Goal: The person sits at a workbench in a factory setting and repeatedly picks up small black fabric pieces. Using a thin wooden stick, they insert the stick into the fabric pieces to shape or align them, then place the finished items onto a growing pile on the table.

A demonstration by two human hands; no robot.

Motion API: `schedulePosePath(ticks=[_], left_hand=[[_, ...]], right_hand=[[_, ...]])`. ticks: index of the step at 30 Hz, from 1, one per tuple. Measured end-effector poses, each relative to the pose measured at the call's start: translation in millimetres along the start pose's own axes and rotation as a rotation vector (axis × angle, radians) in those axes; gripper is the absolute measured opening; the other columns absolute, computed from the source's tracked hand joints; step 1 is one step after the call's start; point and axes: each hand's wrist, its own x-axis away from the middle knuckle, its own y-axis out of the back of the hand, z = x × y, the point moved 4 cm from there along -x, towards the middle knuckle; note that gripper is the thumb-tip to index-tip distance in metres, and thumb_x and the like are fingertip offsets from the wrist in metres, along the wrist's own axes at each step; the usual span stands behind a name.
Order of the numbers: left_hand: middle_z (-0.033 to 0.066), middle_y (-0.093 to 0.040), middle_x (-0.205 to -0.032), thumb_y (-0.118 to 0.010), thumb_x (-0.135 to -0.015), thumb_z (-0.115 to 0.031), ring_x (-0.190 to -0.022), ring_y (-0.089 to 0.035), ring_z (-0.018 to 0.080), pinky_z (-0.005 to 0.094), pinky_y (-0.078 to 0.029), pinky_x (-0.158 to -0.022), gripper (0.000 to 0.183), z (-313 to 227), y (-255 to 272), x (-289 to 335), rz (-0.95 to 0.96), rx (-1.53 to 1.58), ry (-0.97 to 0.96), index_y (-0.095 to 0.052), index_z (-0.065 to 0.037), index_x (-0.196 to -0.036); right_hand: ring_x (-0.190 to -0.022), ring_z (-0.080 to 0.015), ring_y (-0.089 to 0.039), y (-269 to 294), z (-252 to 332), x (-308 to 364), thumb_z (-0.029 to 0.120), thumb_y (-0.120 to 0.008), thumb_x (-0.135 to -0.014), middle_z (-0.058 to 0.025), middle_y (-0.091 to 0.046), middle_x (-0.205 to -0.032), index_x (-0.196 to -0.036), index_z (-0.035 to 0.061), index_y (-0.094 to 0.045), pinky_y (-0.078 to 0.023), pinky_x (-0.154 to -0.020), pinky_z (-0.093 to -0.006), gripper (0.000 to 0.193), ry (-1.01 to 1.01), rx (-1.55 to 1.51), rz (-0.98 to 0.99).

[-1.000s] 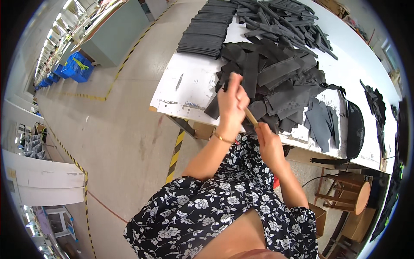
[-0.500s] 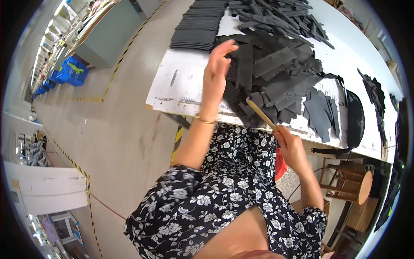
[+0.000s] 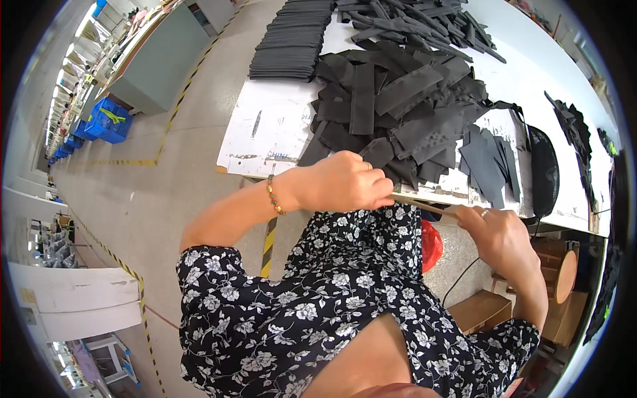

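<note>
Starting at the far left, several blue plastic crates [image 3: 106, 121] stand in a row on the grey concrete floor [image 3: 166, 199], which carries yellow-and-black striped tape lines. Next comes one long white table [image 3: 265, 136], its flat top scuffed and marked near the front edge. On its left part sits one neat stack of flat black rectangular pieces [image 3: 292, 41], the edges lined up like pages. Beside it spreads one large loose heap of dark grey fabric strips [image 3: 405, 99]; they are too many to count, thin, matte and mostly long rectangles, lying crossed over each other.

In front of the table edge, the left hand [image 3: 345, 180] is closed into a fist, with one beaded bracelet [image 3: 273, 195] of red and green beads on the wrist. Its fingers pinch the left end of one thin, straight, light brown stick [image 3: 418, 204], which looks like wood or bamboo. The stick runs just below the table edge, above the black floral dress [image 3: 318, 292]. The right hand [image 3: 494, 232] is clenched around the stick's other end, and one ring shows on a finger.

Further right, one black oval mesh piece [image 3: 544, 169] lies on the table, and below it stands one round wooden stool [image 3: 564, 272].
</note>
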Motion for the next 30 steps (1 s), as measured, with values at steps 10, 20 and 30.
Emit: schedulePosePath(ticks=[10,20,30], left_hand=[[0.0063,-0.05,-0.057,-0.067,-0.087,-0.027,-0.051,-0.056,0.0247,0.0352,-0.043,-0.045,0.032,-9.8,-0.9,-0.7,0.121,0.217,0.133,-0.047,-0.007,-0.074],[0.0132,-0.058,-0.062,-0.061,-0.087,-0.015,-0.053,-0.059,0.0308,0.0394,-0.047,-0.05,0.014,60.2,41.4,98.1,0.101,-0.02,0.581,-0.054,-0.003,-0.082],[0.016,-0.047,-0.049,-0.056,-0.095,-0.024,-0.04,-0.048,0.0272,0.0366,-0.038,-0.045,0.03,57.2,-39.7,46.7,-0.121,0.546,0.707,-0.059,0.002,-0.08]], right_hand=[[-0.056,-0.0261,-0.06,-3.3,-3.5,16.1,0.003,-0.06,-0.078,-0.0077,-0.061,-0.07,-0.103,0.0082,-0.061,-0.047,-0.048,-0.0367,0.026,-0.067,-0.05,0.068],[-0.057,-0.024,-0.055,10.4,-110.6,71.1,0.002,-0.059,-0.085,-0.0145,-0.054,-0.064,-0.096,0.0021,-0.063,-0.044,-0.057,-0.0339,0.011,-0.529,-0.234,-0.057],[-0.06,-0.0029,-0.048,-108.8,-37.8,-97.2,0.023,-0.076,-0.084,-0.0035,-0.062,-0.087,-0.126,0.0033,-0.054,-0.038,-0.051,-0.0191,0.052,-0.333,-1.298,-0.402]])
